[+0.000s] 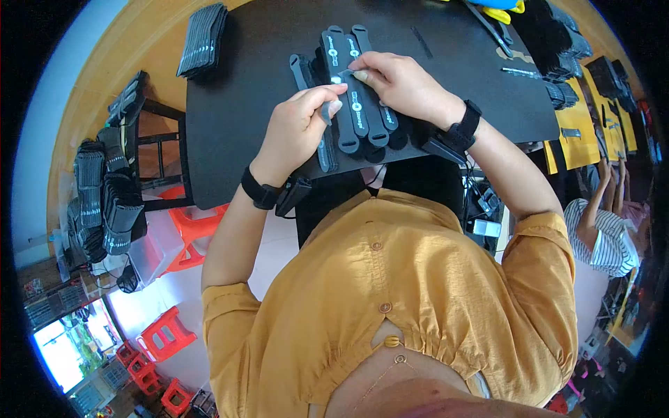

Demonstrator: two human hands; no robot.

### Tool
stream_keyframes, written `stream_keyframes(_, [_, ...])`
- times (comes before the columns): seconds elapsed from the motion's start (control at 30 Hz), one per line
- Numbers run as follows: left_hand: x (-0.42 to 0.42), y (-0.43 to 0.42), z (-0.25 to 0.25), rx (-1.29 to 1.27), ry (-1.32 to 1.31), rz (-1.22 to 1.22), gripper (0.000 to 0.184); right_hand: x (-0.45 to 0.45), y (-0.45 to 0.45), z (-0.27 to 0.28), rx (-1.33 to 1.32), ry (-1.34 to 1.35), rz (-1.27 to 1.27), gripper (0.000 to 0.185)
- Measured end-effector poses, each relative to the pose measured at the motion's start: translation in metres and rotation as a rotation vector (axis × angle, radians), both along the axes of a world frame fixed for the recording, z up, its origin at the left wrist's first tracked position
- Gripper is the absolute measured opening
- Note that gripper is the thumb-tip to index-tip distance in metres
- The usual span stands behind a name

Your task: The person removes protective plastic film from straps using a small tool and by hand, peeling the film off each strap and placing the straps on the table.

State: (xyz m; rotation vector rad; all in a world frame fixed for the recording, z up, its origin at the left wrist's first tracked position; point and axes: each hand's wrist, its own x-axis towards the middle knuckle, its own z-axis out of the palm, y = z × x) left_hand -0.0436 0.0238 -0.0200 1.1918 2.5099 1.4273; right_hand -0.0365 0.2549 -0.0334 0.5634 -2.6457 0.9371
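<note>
Several dark straps with rounded ends and white printing (357,106) lie side by side on the black table (251,125). Over their left side is my left hand (296,125), fingers closed, with a small grey piece showing at its fingertips. My right hand (404,83) pinches the edge of a small grey piece (346,73) above the upper part of the straps. Another dark strap stack (325,150) lies to the left, partly hidden under my left hand.
Bundled straps (202,42) stand at the table's back left corner. Scissors (491,28) and a yellow-and-blue item (502,10) are at the back right. More bundles (115,202) lie at the left. A person in a striped top (599,237) is at the right.
</note>
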Motion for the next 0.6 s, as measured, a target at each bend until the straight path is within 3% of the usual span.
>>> stream_keyframes(0.3, [-0.005, 0.001, 0.0, -0.085, 0.047, -0.012, 0.022, -0.02, -0.001, 0.043, 0.328, -0.318, 0.105, 0.021])
stream_keyframes(0.37, [-0.007, 0.001, -0.004, -0.079, 0.03, 0.01, 0.021, -0.027, -0.001, 0.04, 0.275, -0.284, 0.121, 0.021])
stream_keyframes(0.43, [-0.008, 0.0, -0.006, -0.06, 0.017, -0.008, 0.02, -0.032, -0.002, 0.047, 0.284, -0.429, 0.127, 0.018])
stream_keyframes(0.6, [-0.009, 0.002, -0.01, -0.07, 0.134, 0.04, 0.016, -0.026, -0.002, 0.033, 0.349, -0.135, 0.133, 0.017])
